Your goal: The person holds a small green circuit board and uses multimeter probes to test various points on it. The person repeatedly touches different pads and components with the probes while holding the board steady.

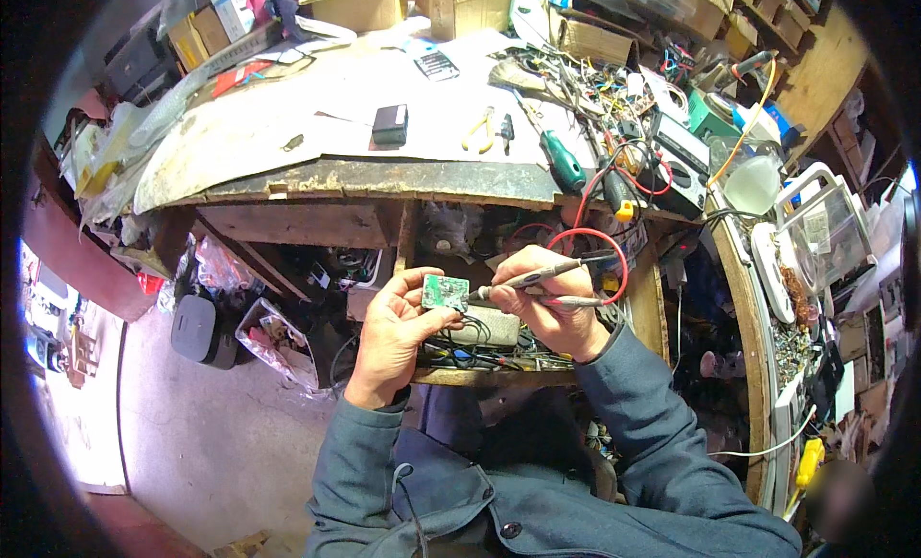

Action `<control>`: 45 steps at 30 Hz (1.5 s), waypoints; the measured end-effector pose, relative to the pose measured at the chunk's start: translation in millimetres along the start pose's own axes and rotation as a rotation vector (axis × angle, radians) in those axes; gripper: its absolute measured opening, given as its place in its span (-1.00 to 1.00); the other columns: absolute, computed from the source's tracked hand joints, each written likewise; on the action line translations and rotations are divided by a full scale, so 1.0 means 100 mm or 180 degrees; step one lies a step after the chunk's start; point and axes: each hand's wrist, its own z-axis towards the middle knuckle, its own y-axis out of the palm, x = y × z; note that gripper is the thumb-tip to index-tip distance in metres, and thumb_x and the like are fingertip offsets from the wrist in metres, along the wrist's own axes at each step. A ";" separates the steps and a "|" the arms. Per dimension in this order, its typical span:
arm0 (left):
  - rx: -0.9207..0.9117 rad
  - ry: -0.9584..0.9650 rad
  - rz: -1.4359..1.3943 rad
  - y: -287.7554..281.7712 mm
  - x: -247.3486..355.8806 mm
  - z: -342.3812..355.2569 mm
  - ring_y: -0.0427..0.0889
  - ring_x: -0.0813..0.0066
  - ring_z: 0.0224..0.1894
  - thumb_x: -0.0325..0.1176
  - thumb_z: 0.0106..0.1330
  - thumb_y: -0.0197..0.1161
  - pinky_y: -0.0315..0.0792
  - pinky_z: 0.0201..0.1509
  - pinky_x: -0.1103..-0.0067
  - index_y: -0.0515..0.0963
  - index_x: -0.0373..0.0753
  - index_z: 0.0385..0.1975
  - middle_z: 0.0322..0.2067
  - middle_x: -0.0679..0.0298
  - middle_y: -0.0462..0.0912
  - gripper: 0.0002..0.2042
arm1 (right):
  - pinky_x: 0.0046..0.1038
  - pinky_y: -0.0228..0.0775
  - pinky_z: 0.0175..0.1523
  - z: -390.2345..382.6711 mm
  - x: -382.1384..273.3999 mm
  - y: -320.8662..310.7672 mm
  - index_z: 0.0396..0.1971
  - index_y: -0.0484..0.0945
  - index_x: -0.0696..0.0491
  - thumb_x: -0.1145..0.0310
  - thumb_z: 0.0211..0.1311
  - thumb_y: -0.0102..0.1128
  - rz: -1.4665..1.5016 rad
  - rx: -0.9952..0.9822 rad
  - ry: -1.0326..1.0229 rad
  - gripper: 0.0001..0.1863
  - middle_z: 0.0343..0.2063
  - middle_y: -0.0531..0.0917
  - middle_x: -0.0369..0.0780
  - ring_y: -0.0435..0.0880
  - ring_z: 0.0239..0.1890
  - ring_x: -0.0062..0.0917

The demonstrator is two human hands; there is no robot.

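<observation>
My left hand holds a small green circuit board by its edge, fingers closed on it, above an open drawer. To its right, my right hand grips two dark pen-like test probes, pointed toward the board; a looped red cable runs beside them. Whether a tip touches the board I cannot tell. Dark cables and small tools lie in the drawer below my hands, partly hidden.
The worktop carries a small black box, yellow pliers, a green screwdriver and tangled wires. Cardboard boxes line the back. Clutter fills the right-side shelf. A bin of odds and ends sits on the floor at left.
</observation>
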 end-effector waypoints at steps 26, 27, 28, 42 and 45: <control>0.0259 0.1070 0.2234 0.07 -0.10 -0.05 0.43 0.68 -0.18 -0.72 0.08 0.34 0.41 -0.04 0.72 0.62 -0.20 0.13 -0.09 0.41 0.50 -0.46 | -0.44 0.51 -0.38 0.01 0.00 0.00 -0.36 0.66 0.12 0.42 0.22 0.47 -0.0343 -0.0140 0.0138 -0.86 -0.48 0.71 -0.20 0.70 -0.47 -0.47; 0.0273 0.1142 0.2312 0.08 -0.10 -0.05 0.40 0.68 -0.20 -0.72 0.07 0.34 0.38 -0.04 0.72 0.63 -0.19 0.12 -0.10 0.42 0.48 -0.46 | -0.44 0.51 -0.38 0.02 0.00 0.00 -0.36 0.66 0.13 0.43 0.22 0.47 -0.0334 -0.0147 0.0153 -0.86 -0.48 0.72 -0.19 0.70 -0.47 -0.48; 0.0282 0.1144 0.2287 0.08 -0.10 -0.06 0.39 0.68 -0.20 -0.71 0.06 0.33 0.36 -0.04 0.72 0.64 -0.18 0.12 -0.10 0.42 0.47 -0.46 | -0.44 0.51 -0.38 0.02 -0.01 0.00 -0.36 0.66 0.13 0.43 0.21 0.47 -0.0325 -0.0153 0.0169 -0.86 -0.48 0.72 -0.19 0.71 -0.46 -0.48; 0.0396 0.1167 0.2517 0.13 -0.06 -0.07 0.40 0.57 -0.32 -0.62 -0.01 0.31 0.42 -0.15 0.64 0.68 -0.11 0.06 -0.19 0.34 0.50 -0.47 | -0.44 0.52 -0.36 0.02 0.00 0.01 -0.37 0.66 0.15 0.45 0.20 0.48 -0.0418 -0.0174 0.0211 -0.86 -0.51 0.72 -0.19 0.70 -0.48 -0.48; 0.0421 0.1063 0.2573 0.15 -0.05 -0.09 0.37 0.64 -0.28 -0.61 0.05 0.38 0.35 -0.14 0.71 0.68 -0.13 0.06 -0.24 0.42 0.46 -0.51 | -0.44 0.52 -0.37 0.03 -0.01 0.01 -0.37 0.66 0.15 0.45 0.21 0.47 -0.0443 -0.0191 0.0236 -0.87 -0.52 0.71 -0.19 0.70 -0.48 -0.49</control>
